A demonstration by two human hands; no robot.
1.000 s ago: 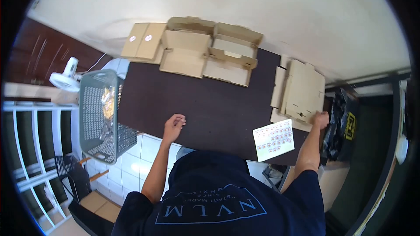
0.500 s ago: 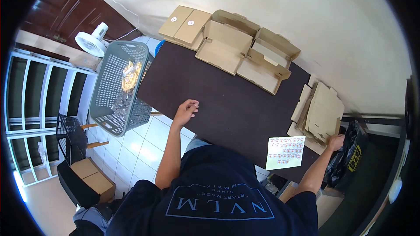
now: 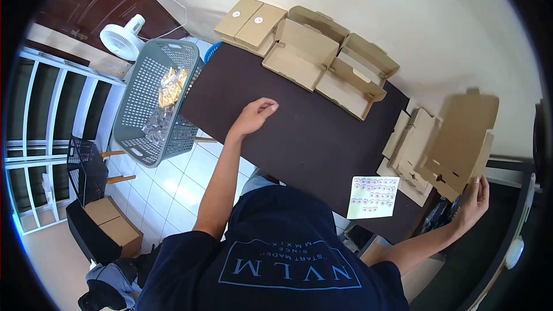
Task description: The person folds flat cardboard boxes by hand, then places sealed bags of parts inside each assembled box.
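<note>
My right hand grips the lower right edge of a flattened brown cardboard box, raised and tilted above the table's right end. Beneath and beside it lies a stack of folded flat cardboard. My left hand hovers over the dark brown table, empty, its fingers loosely bent and apart. A pale sheet of round printed stickers lies at the table's near right edge.
Along the wall stand open cardboard boxes and closed boxes with round stickers. Left of the table is a grey-green basket holding filled plastic packets. A white fan stands behind it.
My right hand has lifted the flattened cardboard box from the stack, up and to the right. My left hand has moved forward and right over the table. The view has shifted slightly.
</note>
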